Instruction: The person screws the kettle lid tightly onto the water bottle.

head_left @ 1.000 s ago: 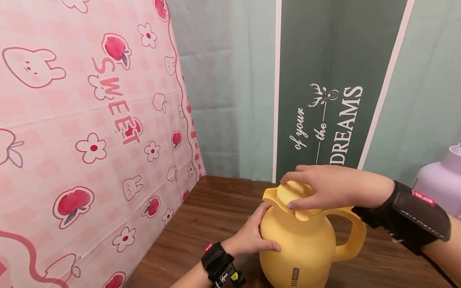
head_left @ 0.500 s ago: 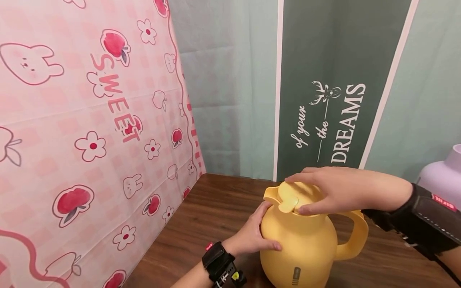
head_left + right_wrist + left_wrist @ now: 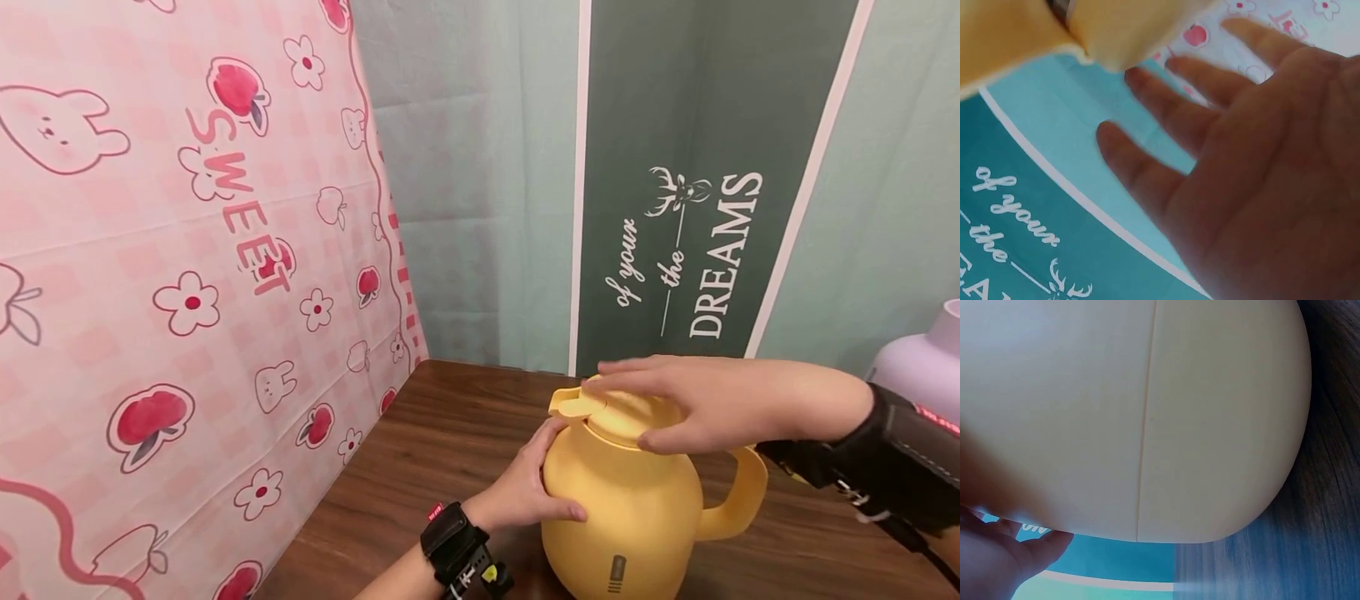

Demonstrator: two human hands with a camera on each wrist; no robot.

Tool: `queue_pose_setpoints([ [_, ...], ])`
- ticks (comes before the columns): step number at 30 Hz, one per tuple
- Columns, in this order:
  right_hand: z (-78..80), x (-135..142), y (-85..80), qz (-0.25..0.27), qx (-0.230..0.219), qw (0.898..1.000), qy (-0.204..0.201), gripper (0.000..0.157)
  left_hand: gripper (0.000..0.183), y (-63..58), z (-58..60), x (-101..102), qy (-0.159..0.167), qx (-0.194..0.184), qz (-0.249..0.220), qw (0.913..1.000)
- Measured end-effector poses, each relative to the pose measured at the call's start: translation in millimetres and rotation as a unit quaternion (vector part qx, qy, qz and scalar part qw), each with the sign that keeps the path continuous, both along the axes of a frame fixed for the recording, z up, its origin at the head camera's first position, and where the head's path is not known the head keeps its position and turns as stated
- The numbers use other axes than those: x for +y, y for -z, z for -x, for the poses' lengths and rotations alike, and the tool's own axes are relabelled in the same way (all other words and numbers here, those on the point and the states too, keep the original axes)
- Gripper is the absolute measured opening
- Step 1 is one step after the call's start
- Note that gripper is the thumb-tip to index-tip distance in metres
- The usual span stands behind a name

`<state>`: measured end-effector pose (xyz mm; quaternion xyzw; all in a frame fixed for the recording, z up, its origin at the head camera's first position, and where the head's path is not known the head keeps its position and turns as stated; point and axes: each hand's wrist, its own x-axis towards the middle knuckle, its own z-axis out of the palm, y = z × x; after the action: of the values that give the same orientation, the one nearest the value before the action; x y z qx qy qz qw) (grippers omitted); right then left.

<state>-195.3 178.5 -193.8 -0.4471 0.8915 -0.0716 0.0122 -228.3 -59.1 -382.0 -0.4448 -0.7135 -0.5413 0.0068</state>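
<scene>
A yellow thermos jug (image 3: 622,508) stands upright on the wooden table, with its spout to the left and its handle (image 3: 738,500) to the right. My left hand (image 3: 521,492) grips the left side of its body, thumb across the front and fingers partly hidden behind. In the left wrist view the jug's pale rounded body (image 3: 1210,425) fills most of the picture. Over the round yellow lid (image 3: 626,417) lies my right hand (image 3: 712,404). The right wrist view shows its fingers (image 3: 1166,112) spread and nearly straight at the lid's edge. The lid's tab (image 3: 581,407) points toward the spout.
A lilac jug-like vessel (image 3: 911,367) stands at the right edge, partly cut off. Behind the brown table (image 3: 420,433) hangs a green lettered curtain (image 3: 675,125). A pink patterned cloth (image 3: 187,250) borders the left side.
The lid has turned, its tab swinging from the front toward the spout at the left. My right hand has shifted rightward and its fingers have straightened. My left hand stays in place.
</scene>
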Motion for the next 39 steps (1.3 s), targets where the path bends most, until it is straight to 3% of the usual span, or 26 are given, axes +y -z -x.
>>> queue_pose_setpoints([
  [3,-1.4,-2,0.4,0.001,0.025,1.000,-0.011,0.052,0.094,0.4,-0.1,1,0.004,0.000,-0.003,1.0000],
  [7,-3.6,-12,1.6,0.000,0.082,0.996,0.035,0.053,0.092,0.9,0.1,0,0.004,-0.017,0.002,0.9998],
  [10,-3.4,-16,2.5,-0.003,0.097,0.993,0.063,0.057,0.092,0.2,0.6,-1,0.001,-0.025,0.008,0.9996],
  [16,-0.6,-6,-2.3,-0.012,0.012,1.000,0.021,0.053,0.093,0.2,2.5,-1,-0.002,-0.019,0.011,0.9998],
  [18,0.4,-5,-3.4,-0.012,0.006,1.000,0.007,0.052,0.093,0.3,3.1,-1,-0.002,-0.014,0.008,0.9999],
  [21,0.3,-9,-2.3,-0.012,0.041,0.999,0.027,0.053,0.092,0.6,3.5,-1,-0.005,-0.010,0.008,0.9999],
  [24,-1.6,-16,1.0,-0.017,0.096,0.993,0.070,0.064,0.090,1.3,3.1,-1,-0.009,-0.012,0.011,0.9998],
  [26,-2.0,-18,1.6,-0.021,0.108,0.990,0.086,0.069,0.089,1.4,2.8,-1,-0.009,-0.014,0.013,0.9998],
  [28,-1.3,-17,0.0,-0.019,0.085,0.993,0.074,0.068,0.089,1.4,2.3,-1,-0.008,-0.016,0.013,0.9998],
  [33,3.2,-10,-5.6,-0.008,-0.005,1.000,-0.002,0.056,0.089,0.5,0.8,-1,-0.003,-0.016,0.003,0.9999],
  [35,3.2,-11,-4.4,-0.004,0.012,1.000,-0.005,0.053,0.089,-0.1,0.6,-1,-0.003,-0.016,0.001,0.9999],
  [39,-0.6,-20,2.2,-0.009,0.122,0.991,0.053,0.058,0.089,-0.6,1.3,-1,0.001,-0.021,0.004,0.9998],
])
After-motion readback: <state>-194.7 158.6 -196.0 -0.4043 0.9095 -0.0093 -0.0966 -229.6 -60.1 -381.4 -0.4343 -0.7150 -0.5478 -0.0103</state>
